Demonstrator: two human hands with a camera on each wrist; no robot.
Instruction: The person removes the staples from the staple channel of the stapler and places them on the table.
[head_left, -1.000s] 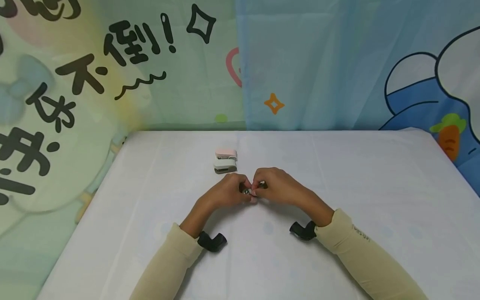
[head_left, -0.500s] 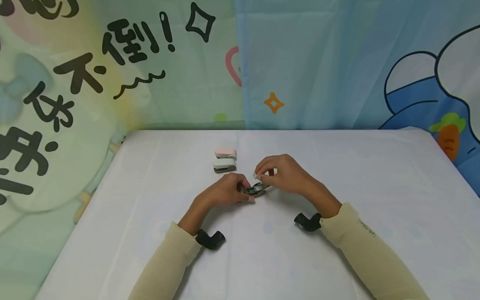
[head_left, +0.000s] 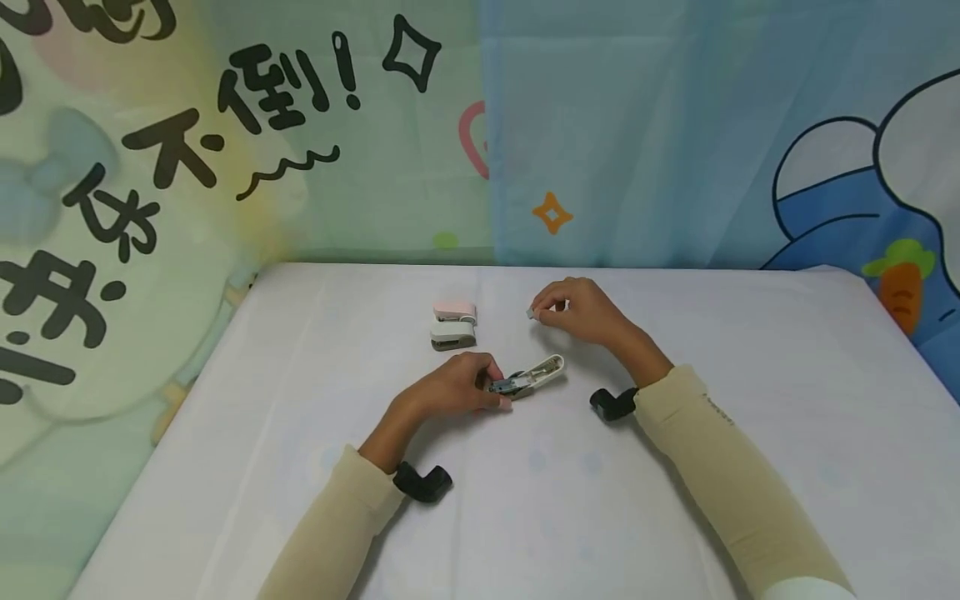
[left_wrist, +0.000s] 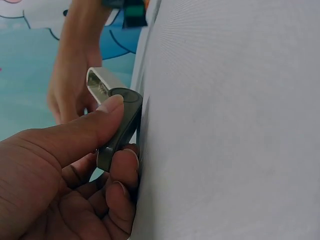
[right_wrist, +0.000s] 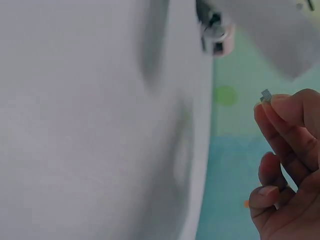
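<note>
A small stapler (head_left: 536, 377) lies opened out, its white cover swung back and its metal inside showing in the head view. My left hand (head_left: 457, 385) grips its dark grey base end between thumb and fingers, low over the table. In the left wrist view the thumb presses on the grey base (left_wrist: 131, 102). Up and to the right, apart from the stapler, my right hand (head_left: 585, 312) pinches a tiny silver strip of staples (right_wrist: 266, 95) between thumb and fingertips. Its ridged side shows in the right wrist view.
Behind my left hand, a pink stapler (head_left: 454, 311) and a white stapler (head_left: 453, 335) sit close together. All of this is on a white-covered table (head_left: 300, 467), with a printed curtain (head_left: 637, 125) hanging along its far edge.
My right hand has drawn away from the stapler, moving up and right with the staples. The stapler's opened white end now shows fully. My left hand has stayed nearly still.
</note>
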